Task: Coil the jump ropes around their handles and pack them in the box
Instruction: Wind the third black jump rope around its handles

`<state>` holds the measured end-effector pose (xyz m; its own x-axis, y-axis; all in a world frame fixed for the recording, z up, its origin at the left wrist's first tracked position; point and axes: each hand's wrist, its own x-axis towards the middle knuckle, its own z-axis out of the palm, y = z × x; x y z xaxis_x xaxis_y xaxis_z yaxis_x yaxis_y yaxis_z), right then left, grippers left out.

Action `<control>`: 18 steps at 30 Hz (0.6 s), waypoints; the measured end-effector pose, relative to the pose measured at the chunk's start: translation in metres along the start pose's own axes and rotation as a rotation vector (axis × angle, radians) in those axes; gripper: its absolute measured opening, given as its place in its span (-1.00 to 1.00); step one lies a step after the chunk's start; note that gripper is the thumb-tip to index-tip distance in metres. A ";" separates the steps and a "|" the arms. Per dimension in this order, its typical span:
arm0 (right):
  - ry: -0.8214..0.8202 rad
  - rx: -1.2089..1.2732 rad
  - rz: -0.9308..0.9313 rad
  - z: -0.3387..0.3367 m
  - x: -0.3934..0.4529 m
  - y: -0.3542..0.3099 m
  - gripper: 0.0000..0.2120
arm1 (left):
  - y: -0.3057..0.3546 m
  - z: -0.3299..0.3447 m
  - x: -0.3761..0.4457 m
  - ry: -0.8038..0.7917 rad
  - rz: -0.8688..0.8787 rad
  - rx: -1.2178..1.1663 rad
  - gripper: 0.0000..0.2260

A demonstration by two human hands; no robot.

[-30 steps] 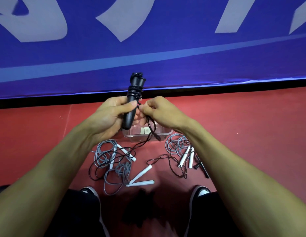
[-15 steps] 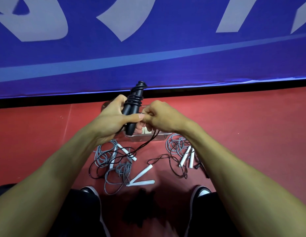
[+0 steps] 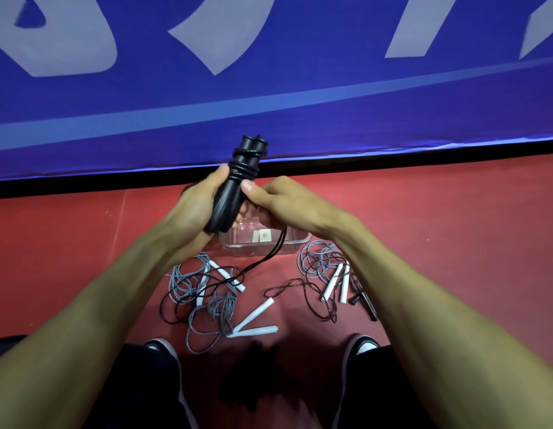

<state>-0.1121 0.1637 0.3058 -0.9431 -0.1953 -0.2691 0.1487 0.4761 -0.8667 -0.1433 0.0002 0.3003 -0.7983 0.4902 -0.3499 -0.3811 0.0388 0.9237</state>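
Note:
My left hand (image 3: 196, 209) grips the pair of black jump rope handles (image 3: 230, 198), held upright together with a few turns of black rope (image 3: 245, 168) coiled round their upper part. My right hand (image 3: 278, 201) pinches the black rope beside the handles; the loose black rope (image 3: 270, 253) hangs from it down to the floor. A clear plastic box (image 3: 295, 243) sits on the red floor under my hands, partly hidden. Grey ropes with white handles (image 3: 253, 315) lie tangled at the lower left, and another grey rope (image 3: 318, 263) with white handles lies at the right.
A blue banner (image 3: 269, 88) with pale lettering stands right behind the box. Small black handles (image 3: 363, 300) lie at the right beside my forearm. My shoes (image 3: 363, 346) and dark trousers frame the red floor (image 3: 454, 243) at the bottom.
Both hands rose with the black handles, which stand more upright now. My right hand has carried the rope round to the right side of the handles.

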 end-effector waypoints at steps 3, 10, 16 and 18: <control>0.075 -0.151 -0.025 0.001 -0.003 -0.002 -0.45 | -0.002 0.001 -0.002 -0.017 -0.005 0.038 -0.58; 0.239 -0.285 -0.150 0.008 -0.002 -0.006 -0.46 | -0.011 0.003 0.004 0.099 0.227 0.259 -0.49; 0.302 -0.210 -0.075 0.011 0.003 -0.001 -0.32 | -0.007 0.008 0.002 0.090 0.158 0.139 -0.53; 0.312 -0.249 -0.084 0.012 0.003 0.002 -0.31 | -0.007 0.005 0.003 0.088 0.095 0.128 -0.52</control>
<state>-0.1114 0.1540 0.2979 -0.9996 0.0092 -0.0278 0.0268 0.6705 -0.7415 -0.1404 0.0055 0.2937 -0.8678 0.4192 -0.2668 -0.2434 0.1094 0.9637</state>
